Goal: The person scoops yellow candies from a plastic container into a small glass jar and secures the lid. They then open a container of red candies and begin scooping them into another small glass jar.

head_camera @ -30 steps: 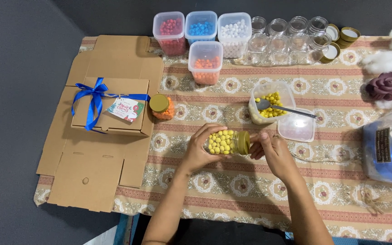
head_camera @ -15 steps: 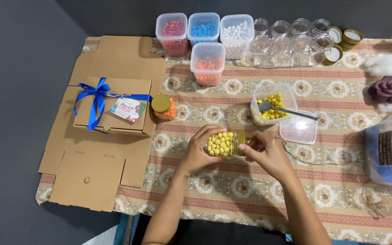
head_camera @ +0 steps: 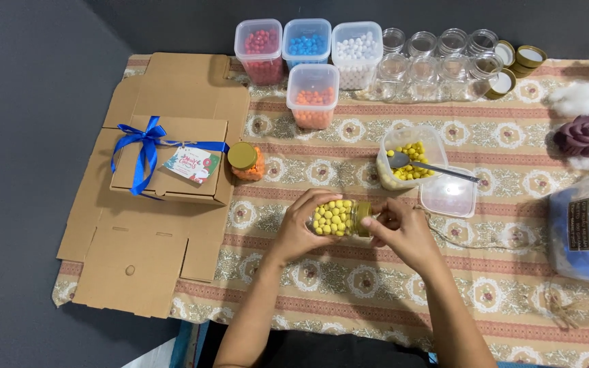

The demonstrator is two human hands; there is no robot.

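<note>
Since a second ago, your jar (head_camera: 333,218) has barely shifted, staying at frame centre on the patterned cloth (head_camera: 349,286). Your left hand (head_camera: 299,232) cups the clear glass, packed with round yellow beads. Your right hand (head_camera: 400,228) pinches its gold lid (head_camera: 361,219). A plastic tub (head_camera: 410,157) with spoon (head_camera: 431,165) sits upper right.

Home craft table (head_camera: 349,300): candy tubs (head_camera: 308,44), gift box (head_camera: 172,160).

Left hand (head_camera: 299,232) cradling jar of yellow beads (head_camera: 333,218), right hand (head_camera: 403,232) gripping its gold lid (head_camera: 362,219), patterned tablecloth (head_camera: 349,286), ribboned cardboard box (head_camera: 170,160)
</note>
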